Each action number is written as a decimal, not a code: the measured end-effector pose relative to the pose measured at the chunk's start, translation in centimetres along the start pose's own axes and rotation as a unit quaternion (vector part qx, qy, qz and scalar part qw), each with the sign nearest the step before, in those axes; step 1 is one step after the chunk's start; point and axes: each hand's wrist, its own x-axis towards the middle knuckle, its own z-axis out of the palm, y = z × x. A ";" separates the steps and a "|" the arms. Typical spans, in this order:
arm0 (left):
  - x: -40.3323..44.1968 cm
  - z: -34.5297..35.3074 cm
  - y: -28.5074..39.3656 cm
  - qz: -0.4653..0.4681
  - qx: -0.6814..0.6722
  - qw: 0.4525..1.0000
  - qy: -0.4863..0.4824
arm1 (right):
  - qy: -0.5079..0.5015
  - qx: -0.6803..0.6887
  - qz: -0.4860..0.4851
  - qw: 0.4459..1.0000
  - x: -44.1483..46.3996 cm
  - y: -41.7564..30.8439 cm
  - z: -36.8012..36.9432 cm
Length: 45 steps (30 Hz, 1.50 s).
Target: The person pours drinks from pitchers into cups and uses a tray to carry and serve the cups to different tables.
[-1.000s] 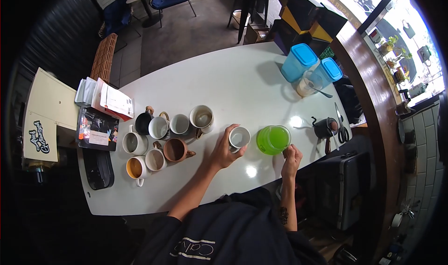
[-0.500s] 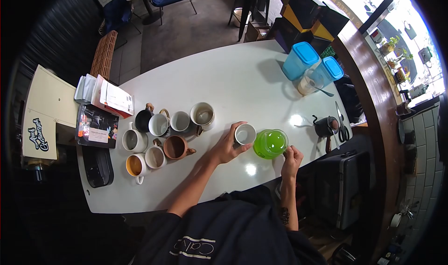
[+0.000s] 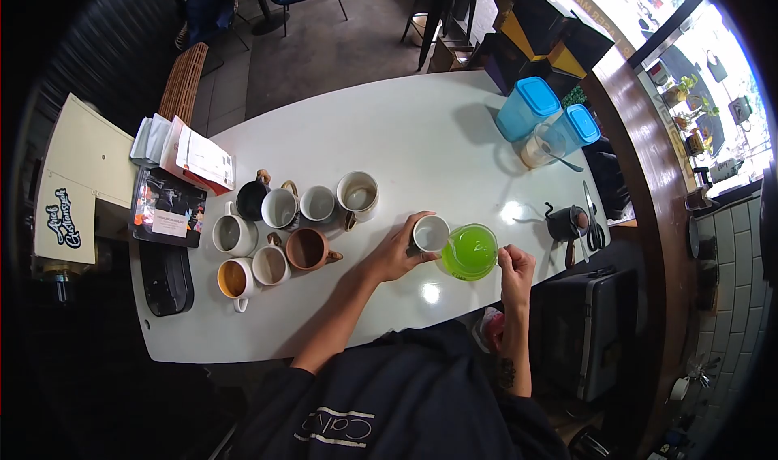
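My left hand (image 3: 403, 251) is wrapped round a small white cup (image 3: 431, 234) whose inside looks pale. Close on its right is a glass jug (image 3: 470, 253) of bright green liquid. My right hand (image 3: 516, 267) grips the jug's handle, and the jug leans towards the cup, its rim beside the cup's rim. Whether they touch or any liquid runs out, I cannot tell. Left of my hands several mugs stand in a cluster, among them a brown mug (image 3: 307, 250), a black mug (image 3: 252, 200) and a white mug with an orange inside (image 3: 236, 278).
On the white table (image 3: 389, 128) stand blue-lidded containers (image 3: 528, 107) and a clear cup with a spoon (image 3: 541, 148) at the back right. Scissors (image 3: 596, 231) lie near a small dark pot (image 3: 565, 222). Papers (image 3: 197, 162) and a black tray (image 3: 167, 278) are at the left.
My right hand has risen slightly and shifted right, tipping the jug further towards the cup. The cup stays in my left hand. The whole view has shifted a little.
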 end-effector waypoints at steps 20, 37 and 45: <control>-0.4 0.0 0.9 -0.076 -0.044 0.996 -0.025 | -0.058 -0.127 -0.011 0.990 1.5 -4.0 -0.3; -0.5 0.5 0.4 -0.039 -0.018 0.999 0.003 | -0.054 -0.140 -0.009 0.989 1.6 -5.3 -0.5; -0.4 0.8 0.0 0.003 0.005 0.999 0.033 | -0.056 -0.153 -0.014 0.987 1.6 -5.2 -0.6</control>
